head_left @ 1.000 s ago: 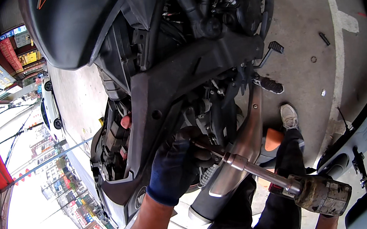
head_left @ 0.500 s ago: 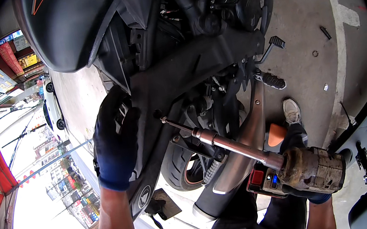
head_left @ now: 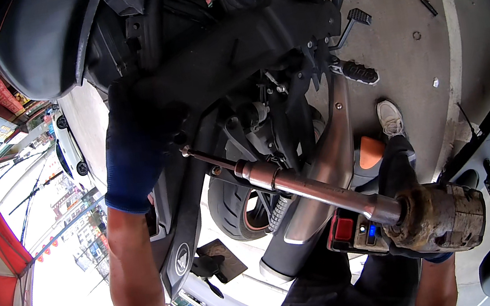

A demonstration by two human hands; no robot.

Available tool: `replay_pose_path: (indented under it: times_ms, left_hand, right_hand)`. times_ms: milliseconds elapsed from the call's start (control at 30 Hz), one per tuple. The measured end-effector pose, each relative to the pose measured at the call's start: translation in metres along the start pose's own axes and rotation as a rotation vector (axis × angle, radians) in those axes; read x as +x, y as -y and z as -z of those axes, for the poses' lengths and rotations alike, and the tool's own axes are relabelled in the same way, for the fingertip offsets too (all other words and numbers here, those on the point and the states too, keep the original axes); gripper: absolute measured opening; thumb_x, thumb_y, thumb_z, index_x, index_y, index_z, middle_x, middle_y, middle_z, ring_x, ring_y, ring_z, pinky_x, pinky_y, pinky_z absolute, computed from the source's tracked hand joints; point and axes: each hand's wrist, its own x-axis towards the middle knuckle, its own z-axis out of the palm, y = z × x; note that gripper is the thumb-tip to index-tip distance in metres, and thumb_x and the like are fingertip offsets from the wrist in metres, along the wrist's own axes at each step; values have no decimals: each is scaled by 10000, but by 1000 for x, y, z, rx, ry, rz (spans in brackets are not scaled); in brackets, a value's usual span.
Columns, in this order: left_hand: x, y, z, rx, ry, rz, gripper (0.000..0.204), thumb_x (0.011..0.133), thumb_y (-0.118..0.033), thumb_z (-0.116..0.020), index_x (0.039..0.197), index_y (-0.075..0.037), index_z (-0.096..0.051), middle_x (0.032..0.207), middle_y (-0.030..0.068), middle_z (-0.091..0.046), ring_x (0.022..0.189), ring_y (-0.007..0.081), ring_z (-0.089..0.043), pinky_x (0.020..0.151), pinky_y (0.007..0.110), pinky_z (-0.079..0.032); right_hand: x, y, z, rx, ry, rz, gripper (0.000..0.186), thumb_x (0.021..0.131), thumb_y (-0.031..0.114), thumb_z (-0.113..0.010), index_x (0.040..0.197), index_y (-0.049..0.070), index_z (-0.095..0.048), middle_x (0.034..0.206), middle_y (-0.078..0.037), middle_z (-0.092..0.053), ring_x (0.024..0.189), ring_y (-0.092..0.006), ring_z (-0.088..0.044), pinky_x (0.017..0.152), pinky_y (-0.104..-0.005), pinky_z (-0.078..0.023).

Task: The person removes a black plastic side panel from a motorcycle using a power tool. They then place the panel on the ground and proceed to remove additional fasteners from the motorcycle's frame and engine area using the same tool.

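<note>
Holding an impact wrench (head_left: pixel 447 217), the right hand (head_left: pixel 409 250) points its long bit (head_left: pixel 214 160) at the motorcycle's frame (head_left: pixel 229 53). A fastener (head_left: pixel 185 153) at the tip seems unseated beside a hole (head_left: pixel 180 138); other progress cannot be told. The left hand's (head_left: pixel 136 144) grip against the frame is unclear. Beyond sits the rear tyre (head_left: pixel 224 214).

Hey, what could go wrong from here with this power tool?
The thin bit appears to end close to the left grip, so a slip might catch the glove. It could also scuff the dark panel. The long extension sets the power tool well back from the bit, so it may wobble.
</note>
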Motion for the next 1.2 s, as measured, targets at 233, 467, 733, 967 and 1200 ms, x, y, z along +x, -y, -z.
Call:
replay_pose_path:
  times_ms: [233,467,733,967,1200]
  left_hand:
    - [1,4,1,-20,27,9,560,813,-72,-731,1289,-22,-441,1138,115,-587,1000,160,-598,820,279,-518]
    - [-3,9,6,229,122,38,567,899,-249,-663,1348,-9,-413,1205,146,-563,1066,229,-587,893,299,-487]
    - [-7,38,-4,-129,5,-115,561,900,-51,-627,1398,-21,-369,1259,115,-547,1115,172,-551,960,291,-449]
    - [-8,41,-4,-284,14,-111,553,890,-24,-618,1385,-11,-373,1218,113,-572,1061,155,-583,911,287,-484]
    - [-11,48,-11,-341,-35,-80,423,874,-65,-644,1261,-10,-482,1090,86,-649,1024,155,-621,871,287,-497]
  right_hand:
    - [-9,7,2,-143,-86,106,361,898,238,-618,1236,118,-574,1222,-49,-583,1020,-187,-631,899,-362,-534]
    - [0,7,-4,-170,-124,126,396,906,240,-613,1278,116,-556,1268,-55,-565,1054,-195,-620,920,-375,-531]
    - [30,8,-18,32,-8,48,437,920,302,-563,1306,102,-516,1301,-77,-534,1102,-218,-584,947,-403,-498]
    - [44,5,-18,87,82,31,480,933,355,-519,1331,90,-482,1330,-96,-506,1144,-238,-552,971,-428,-470]
    - [55,-22,31,1523,257,-695,528,946,409,-475,1356,77,-447,1359,-115,-479,1185,-258,-520,995,-453,-441]
